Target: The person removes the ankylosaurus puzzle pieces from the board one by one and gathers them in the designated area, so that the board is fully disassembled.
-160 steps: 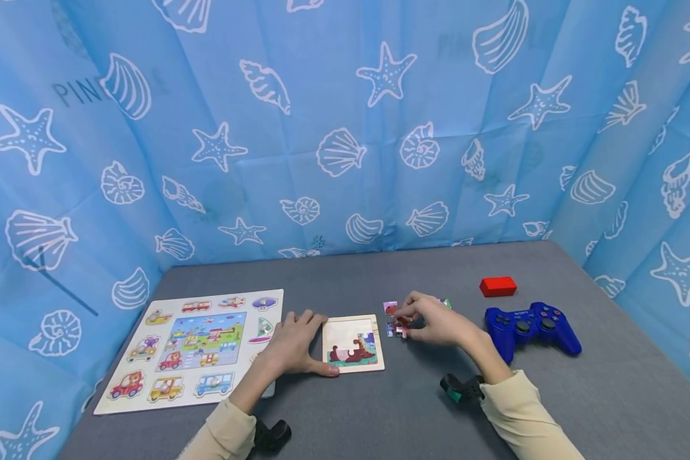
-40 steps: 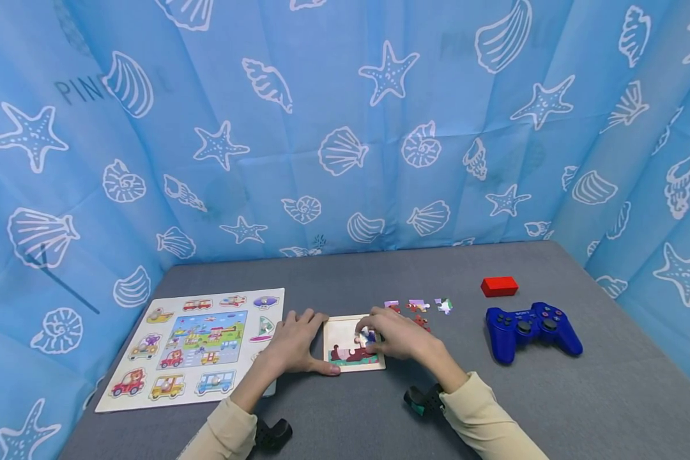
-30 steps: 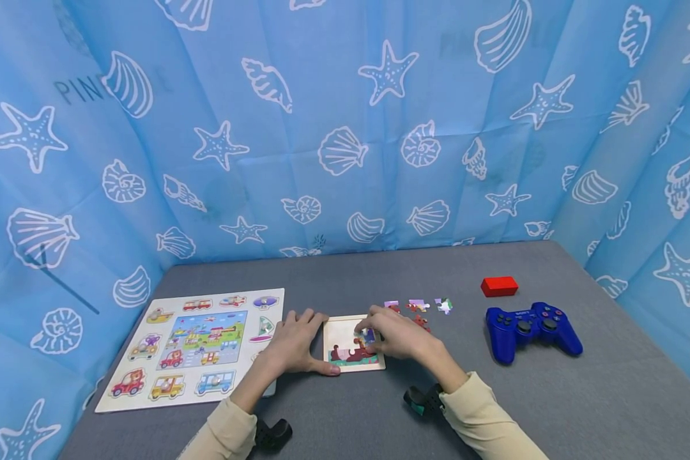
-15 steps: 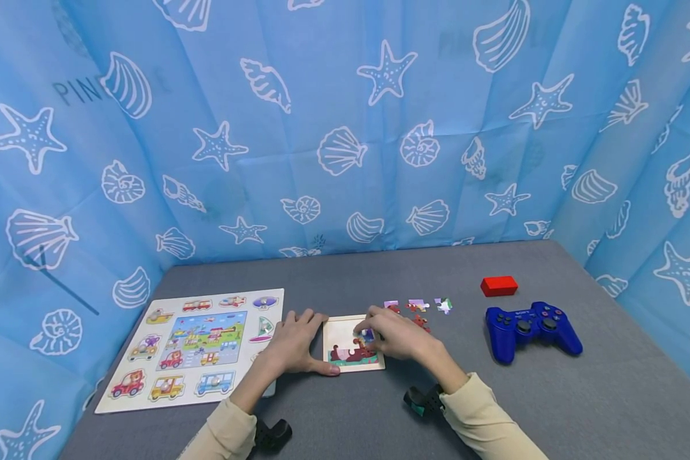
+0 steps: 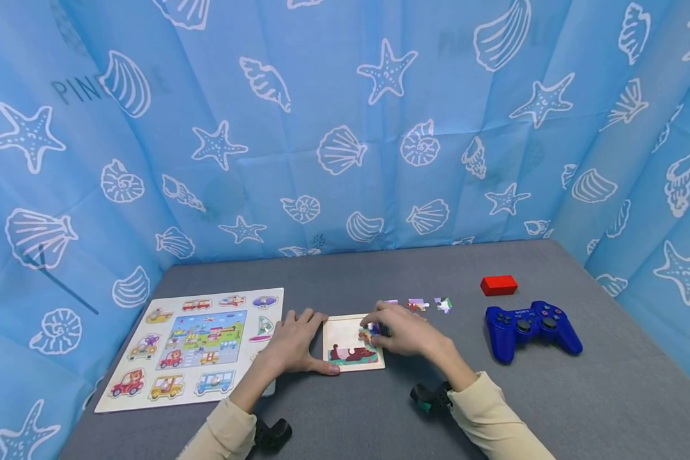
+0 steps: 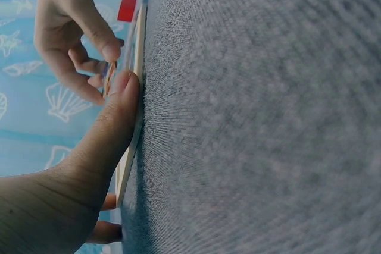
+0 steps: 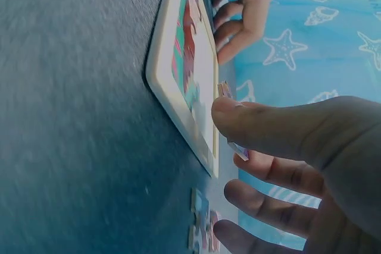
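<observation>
My left hand [image 5: 292, 345] grips the left side of a small square wooden puzzle tray [image 5: 339, 330], thumb [image 6: 122, 96] at the near edge and fingers at the far corner. Assembled brown, pink and green pieces [image 5: 352, 355] line the bottom of the tray. Over its right side, my right hand [image 5: 404, 331] pinches one jigsaw piece [image 7: 239, 150] between thumb and fingers. That piece is held tilted, raised off the tray in the right wrist view. My fingers cover part of its picture.
Loose jigsaw pieces [image 5: 418, 305] lie beyond my right hand, some partly hidden by it. At left is a larger vehicle peg puzzle board [image 5: 144, 351]. A blue game controller [image 5: 531, 329] and a red block [image 5: 498, 285] lie to the right.
My right hand went from the loose pieces to the tray's right side with a jigsaw piece. In the last half second it shifted slightly right, the piece still pinched. My left hand stayed put.
</observation>
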Available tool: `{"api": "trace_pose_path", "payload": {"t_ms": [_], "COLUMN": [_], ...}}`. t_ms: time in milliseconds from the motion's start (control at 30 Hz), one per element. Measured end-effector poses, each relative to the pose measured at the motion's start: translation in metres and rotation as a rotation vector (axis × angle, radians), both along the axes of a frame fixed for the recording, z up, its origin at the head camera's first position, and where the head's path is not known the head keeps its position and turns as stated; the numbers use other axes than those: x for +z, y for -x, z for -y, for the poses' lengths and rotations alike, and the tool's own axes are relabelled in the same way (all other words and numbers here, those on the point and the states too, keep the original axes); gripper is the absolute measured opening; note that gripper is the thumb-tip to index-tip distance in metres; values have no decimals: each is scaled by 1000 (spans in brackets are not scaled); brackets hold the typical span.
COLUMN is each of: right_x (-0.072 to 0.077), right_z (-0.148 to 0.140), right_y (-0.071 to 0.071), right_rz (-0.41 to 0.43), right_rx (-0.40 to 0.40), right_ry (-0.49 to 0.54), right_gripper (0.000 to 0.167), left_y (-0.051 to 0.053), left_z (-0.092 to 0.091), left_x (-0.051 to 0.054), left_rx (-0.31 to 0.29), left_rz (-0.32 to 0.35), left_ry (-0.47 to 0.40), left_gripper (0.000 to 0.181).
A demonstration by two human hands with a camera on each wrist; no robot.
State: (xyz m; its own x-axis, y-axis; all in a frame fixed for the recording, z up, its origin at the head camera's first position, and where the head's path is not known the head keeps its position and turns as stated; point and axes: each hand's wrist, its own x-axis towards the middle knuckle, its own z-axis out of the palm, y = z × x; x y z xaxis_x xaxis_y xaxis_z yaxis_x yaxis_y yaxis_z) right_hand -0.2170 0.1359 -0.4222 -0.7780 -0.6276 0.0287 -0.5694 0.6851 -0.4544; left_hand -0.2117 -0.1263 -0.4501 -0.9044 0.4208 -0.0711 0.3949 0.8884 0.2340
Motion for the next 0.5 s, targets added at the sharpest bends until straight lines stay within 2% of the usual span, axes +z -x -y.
{"api": "trace_pose_path", "payload": {"t_ms": [267,500], "right_x": [2,4], "right_z": [-17,-33], "right_y": [3,3], "right_rz": [-28,-32], "right_rx": [-2,-26], "right_ry": [23,-14], "right_gripper": [28,29], "left_y": [-1,-1], "left_z": [0,0], "left_x": [0,-1], "left_rx": [0,3], "left_rz": [-5,-2], "left_ry": [2,-3], "left_gripper": [102,103]}}
